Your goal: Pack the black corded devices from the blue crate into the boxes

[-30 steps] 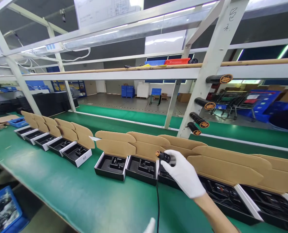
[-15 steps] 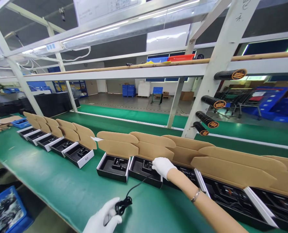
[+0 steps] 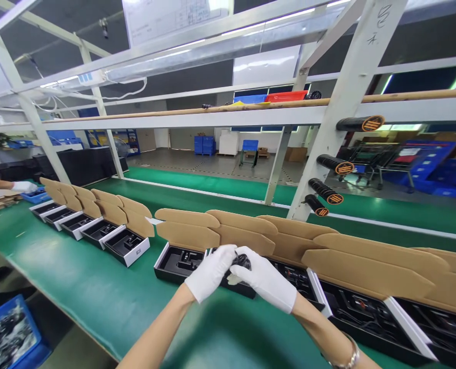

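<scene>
Both hands wear white gloves and meet over an open black-lined box [image 3: 240,288] near the middle of the row. Between them is a coiled black cable [image 3: 242,260]. My left hand [image 3: 213,271] closes on the cable from the left, and my right hand [image 3: 265,278] wraps round it from the right. The box below is partly hidden by the hands. Just to the left, another open box [image 3: 170,261] holds a black part [image 3: 188,260] in its tray. On the right, open boxes [image 3: 370,318] contain black parts and cables.
More open boxes [image 3: 125,243] line the green table [image 3: 70,271] at left. A co-worker's gloved hand [image 3: 23,187] is over a blue tray [image 3: 39,196]. At lower left stands a blue bin [image 3: 35,328] of bagged parts. Black rolls [image 3: 325,192] jut from a white post [image 3: 351,82].
My left hand has moved up and right with the coiled cable, joining my right hand over the box. A co-worker's gloved hand has appeared at the far left.
</scene>
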